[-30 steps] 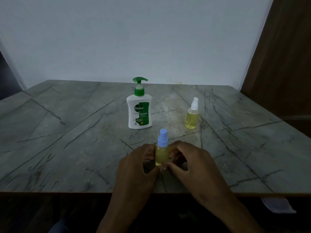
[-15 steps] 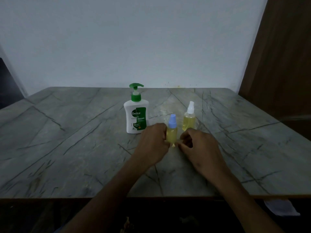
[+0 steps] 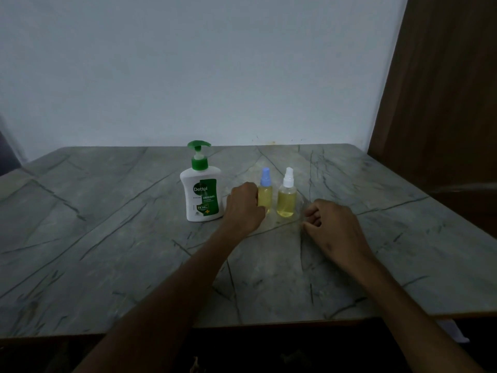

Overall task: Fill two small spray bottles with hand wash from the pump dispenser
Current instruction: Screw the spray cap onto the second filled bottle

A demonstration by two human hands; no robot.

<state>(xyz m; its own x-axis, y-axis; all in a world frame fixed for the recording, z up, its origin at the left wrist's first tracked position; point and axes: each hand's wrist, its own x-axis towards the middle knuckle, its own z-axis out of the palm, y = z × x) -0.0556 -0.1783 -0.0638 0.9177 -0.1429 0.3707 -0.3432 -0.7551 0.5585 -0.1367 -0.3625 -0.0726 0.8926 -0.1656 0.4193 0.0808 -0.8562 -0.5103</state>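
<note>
Left hand (image 3: 243, 207): you are gripping the blue-capped bottle (image 3: 265, 192), standing upright on the surface (image 3: 107, 238) | Right hand (image 3: 333, 227): you are resting it loosely curled, holding nothing, near the white-capped bottle (image 3: 287, 195) | Both bottles are sitting side by side, showing yellow liquid, right of the dispenser (image 3: 201, 184).

Dim room, low light, no visible source. Table (image 3: 107, 224) is grey-green stone-look slab with dark veins and crack-like lines running diagonally, thin brown edge along the near side. Plain pale wall (image 3: 201, 71) behind it, bluish-white, a few small specks near the table's far edge. Dark brown wood panel (image 3: 443, 103) on the right, could be a door or cabinet, can't tell. Dark gap at far left (image 3: 6, 154). Under the table is near-black; a pale scrap (image 3: 454, 333) shows lower right.
</note>
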